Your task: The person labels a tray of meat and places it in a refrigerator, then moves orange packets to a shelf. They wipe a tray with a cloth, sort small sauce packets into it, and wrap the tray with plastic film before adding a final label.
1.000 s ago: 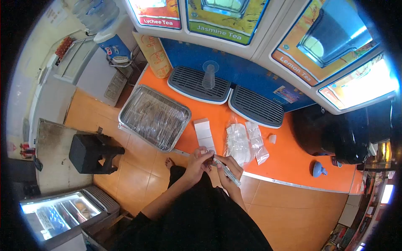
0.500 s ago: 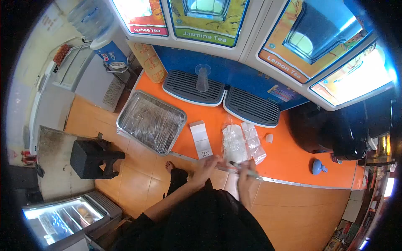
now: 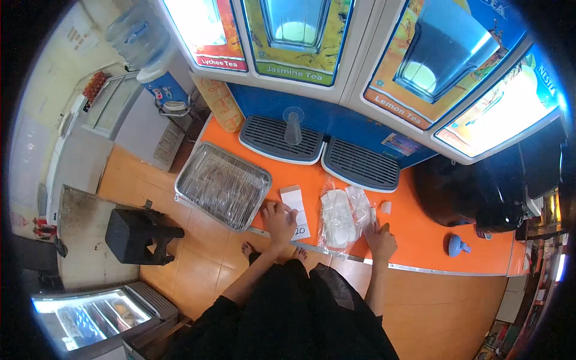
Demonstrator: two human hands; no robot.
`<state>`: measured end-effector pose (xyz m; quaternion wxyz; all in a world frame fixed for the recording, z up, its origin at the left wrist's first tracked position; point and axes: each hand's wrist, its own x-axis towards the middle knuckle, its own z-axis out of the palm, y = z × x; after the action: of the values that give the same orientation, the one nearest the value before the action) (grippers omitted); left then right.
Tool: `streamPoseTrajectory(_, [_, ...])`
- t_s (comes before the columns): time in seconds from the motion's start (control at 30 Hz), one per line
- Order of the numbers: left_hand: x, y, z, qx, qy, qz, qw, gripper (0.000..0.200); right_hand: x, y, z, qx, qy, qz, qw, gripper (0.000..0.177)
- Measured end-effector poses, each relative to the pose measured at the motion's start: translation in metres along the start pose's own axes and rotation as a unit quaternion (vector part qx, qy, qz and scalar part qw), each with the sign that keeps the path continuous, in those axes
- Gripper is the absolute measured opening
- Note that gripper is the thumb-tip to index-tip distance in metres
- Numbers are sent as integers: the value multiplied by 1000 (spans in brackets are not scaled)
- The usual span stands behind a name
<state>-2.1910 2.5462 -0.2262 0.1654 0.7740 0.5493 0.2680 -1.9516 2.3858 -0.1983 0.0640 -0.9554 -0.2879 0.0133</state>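
My left hand (image 3: 279,223) reaches over the left side of a long folded white card (image 3: 294,201) marked "20". Its fingers are bent but apart, and I see nothing held in them. On the orange counter, my right hand (image 3: 382,242) has its fingers closed around a slim pale marker (image 3: 373,215), mostly hidden by the hand. Between the two hands lies a clear plastic bag with white packets (image 3: 338,219). Another clear wrapper (image 3: 359,204) lies beside it, close to my right fingers. A small white piece (image 3: 386,207) rests just beyond the marker.
A foil-coloured tray wrapped in film (image 3: 225,185) stands at the counter's left. Behind are drip trays (image 3: 360,165), one bearing a clear plastic cup (image 3: 293,129), under the tea dispenser (image 3: 354,60). A blue object (image 3: 457,245) and a black rounded appliance (image 3: 447,192) sit right.
My hands were together at the counter's front edge, holding the marker. They have moved apart: the left to the card, the right forward onto the counter with the marker.
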Motion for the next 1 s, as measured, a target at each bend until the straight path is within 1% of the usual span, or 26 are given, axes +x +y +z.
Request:
streamPoseTrajectory(0.03, [0, -1, 1, -26, -12, 9, 1000, 39, -4, -4, -4, 2, 2, -2, 1000, 38])
streamPoseTrajectory(0.07, [0, 0, 1, -53, -25, 17, 998, 38, -12, -11, -13, 91, 76, 12, 993, 30])
streamPoseTrajectory(0.1, [-1, 2, 2, -52, -22, 18, 998, 38, -20, -20, -20, 179, 148, 27, 972, 22])
streamPoseTrajectory(0.17, [-4, 7, 4, -82, 40, -5, 996, 38, -47, -50, -28, 302, 94, -95, 944, 24])
streamPoseTrajectory(0.2, [-5, 10, 4, -83, 41, -2, 996, 38, -60, -62, -14, 417, 43, -196, 886, 26])
streamPoseTrajectory(0.23, [-4, 12, 4, -52, 63, 3, 997, 39, -74, -86, -15, 411, -33, -213, 886, 28])
streamPoseTrajectory(0.27, [-4, 15, 4, -21, 86, 6, 996, 41, -84, -103, -11, 379, -62, -238, 892, 31])
streamPoseTrajectory(0.3, [-4, 16, 5, -21, 91, 8, 996, 41, -91, -114, -4, 346, -92, -262, 896, 34])
streamPoseTrajectory(0.33, [-3, 15, 7, -14, 88, -4, 996, 39, -94, -121, 6, 347, -88, -266, 895, 34])
streamPoseTrajectory(0.4, [-3, 6, 13, -4, 86, -17, 996, 38, -98, -131, 16, 346, -47, -241, 906, 39])
streamPoseTrajectory(0.47, [-1, -5, 16, -4, 41, 58, 997, 25, -92, -129, 18, 360, -32, -258, 896, 40])
streamPoseTrajectory(0.5, [-2, -10, 17, -4, 41, 55, 998, 25, -91, -126, 15, 363, -50, -247, 897, 39])
streamPoseTrajectory(0.53, [-2, -14, 18, -162, -3, -1, 987, 24, -87, -124, 13, 365, -68, -237, 898, 37])
streamPoseTrajectory(0.57, [0, -15, 15, -316, -44, -57, 946, 22, -82, -123, 11, 365, -69, -241, 897, 37])
streamPoseTrajectory(0.6, [1, -15, 12, -315, -40, -60, 946, 22, -78, -122, 10, 351, -62, -250, 900, 36])
streamPoseTrajectory(0.67, [-4, -13, 2, -242, -10, -34, 970, 24, -79, -121, 11, 336, -60, -260, 903, 35])
streamPoseTrajectory(0.7, [-9, -9, -3, -243, -7, -36, 969, 24, -78, -121, 13, 339, -55, -245, 907, 33])
streamPoseTrajectory(0.77, [-26, 3, -9, -152, -8, -10, 988, 28, -79, -122, 13, 343, -49, -232, 909, 31])
streamPoseTrajectory(0.8, [-33, 6, -8, -152, -6, -11, 988, 28, -83, -123, 12, 332, -49, -223, 915, 32])
streamPoseTrajectory(0.83, [-39, 10, -6, -151, -26, 2, 988, 32, -85, -124, 12, 321, -49, -214, 922, 32])
streamPoseTrajectory(0.87, [-47, 14, -4, -151, -46, 15, 987, 36, -87, -125, 13, 320, -48, -215, 921, 32])
streamPoseTrajectory(0.9, [-56, 11, 10, -153, -45, 15, 987, 36, -87, -126, 16, 339, -31, -212, 916, 30])
streamPoseTrajectory(0.93, [-63, 2, 32, -238, -64, -58, 967, 40, -87, -126, 19, 358, -13, -209, 910, 29])
streamPoseTrajectory(0.97, [-60, 6, 31, -319, -84, -130, 935, 44, -85, -125, 23, 358, -12, -210, 910, 29])
streamPoseTrajectory(1.0, [-59, 6, 28, -321, -83, -129, 935, 44, -82, -124, 28, 369, -20, -201, 907, 28])
